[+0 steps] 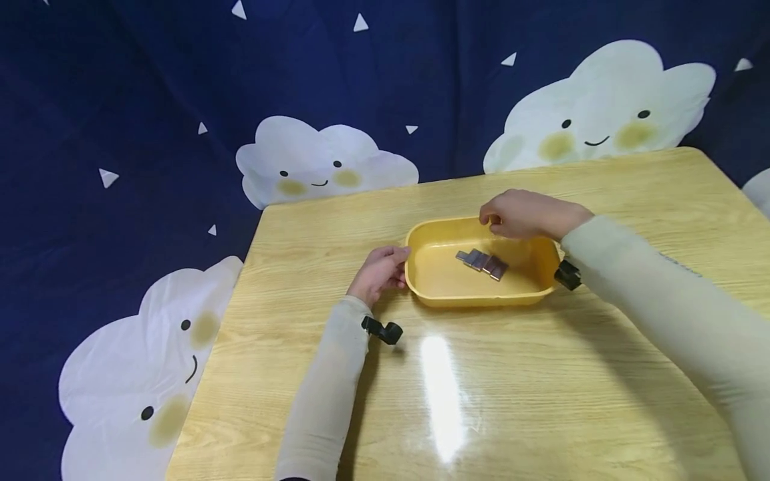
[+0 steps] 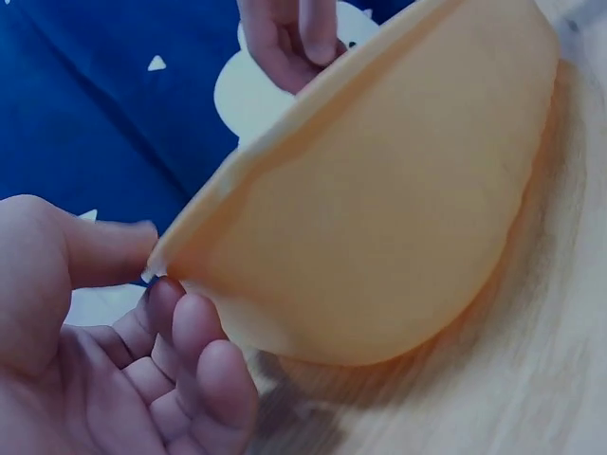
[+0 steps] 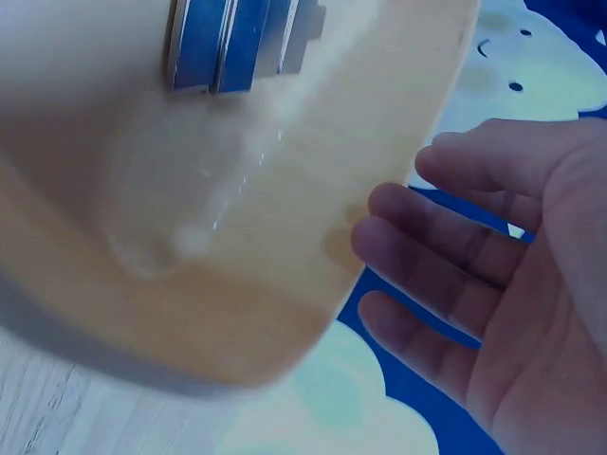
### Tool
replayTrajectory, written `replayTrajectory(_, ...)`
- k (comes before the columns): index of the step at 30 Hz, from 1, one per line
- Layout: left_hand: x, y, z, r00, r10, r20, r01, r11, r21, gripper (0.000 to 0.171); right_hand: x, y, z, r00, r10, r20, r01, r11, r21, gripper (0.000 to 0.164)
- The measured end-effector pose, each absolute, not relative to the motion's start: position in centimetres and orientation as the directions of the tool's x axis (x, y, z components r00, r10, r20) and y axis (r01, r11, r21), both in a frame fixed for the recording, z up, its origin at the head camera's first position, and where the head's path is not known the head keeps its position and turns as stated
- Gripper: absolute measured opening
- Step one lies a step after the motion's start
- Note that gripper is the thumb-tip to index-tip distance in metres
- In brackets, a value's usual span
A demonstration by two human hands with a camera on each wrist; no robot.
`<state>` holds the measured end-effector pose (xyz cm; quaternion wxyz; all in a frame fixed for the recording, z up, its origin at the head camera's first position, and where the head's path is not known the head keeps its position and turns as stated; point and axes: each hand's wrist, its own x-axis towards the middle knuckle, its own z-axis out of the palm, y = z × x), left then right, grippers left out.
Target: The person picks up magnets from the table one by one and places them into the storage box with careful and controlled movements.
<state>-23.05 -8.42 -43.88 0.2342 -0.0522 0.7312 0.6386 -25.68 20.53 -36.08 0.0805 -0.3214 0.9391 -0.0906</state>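
A yellow plastic basin (image 1: 433, 270) sits on the wooden table, tilted in the left wrist view. My left hand (image 1: 380, 270) pinches its left rim, thumb above and fingers curled beneath, as the left wrist view (image 2: 142, 332) shows. Over the far right rim is my right hand (image 1: 526, 214), fingers loosely bent and holding nothing. Its fingertips (image 3: 379, 237) lie right at the rim in the right wrist view. Inside the basin, several small shiny metal blocks (image 1: 481, 262) lie together in a slanted row; they also show as blocks with bright edges (image 3: 232, 47) from the right wrist.
The basin stands toward the back of the light wooden table (image 1: 517, 394). Behind the table hangs a dark blue cloth (image 1: 361, 67) with smiling white clouds and small triangles. A black wrist camera (image 1: 385, 331) is strapped to the left sleeve, another (image 1: 567, 274) to the right.
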Motion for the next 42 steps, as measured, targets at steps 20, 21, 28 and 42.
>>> replayTrajectory(20, -23.3, -8.2, -43.8, -0.901, 0.181, -0.395, -0.375, 0.133, 0.917, 0.030, -26.1, 26.4, -34.5, -0.842, -0.533, 0.088, -0.537, 0.810, -0.237, 0.015)
replayTrajectory(21, -23.3, -8.2, -43.8, -0.900, 0.180, -0.396, -0.377, 0.134, 0.917, 0.030, -26.1, 26.7, -34.6, -0.846, -0.527, 0.085, -0.531, 0.814, -0.236, 0.015)
replayTrajectory(28, -23.4, -8.1, -43.8, -0.885, 0.214, -0.414, -0.394, 0.133, 0.910, 0.026, -25.6, 29.4, -35.1, -0.893, -0.446, 0.062, -0.447, 0.860, -0.247, 0.019)
replayTrajectory(42, -23.4, -7.8, -43.7, -0.875, 0.228, -0.427, -0.405, 0.139, 0.904, 0.018, -24.0, 34.8, -35.9, -0.938, -0.338, 0.073, -0.345, 0.899, -0.269, 0.020)
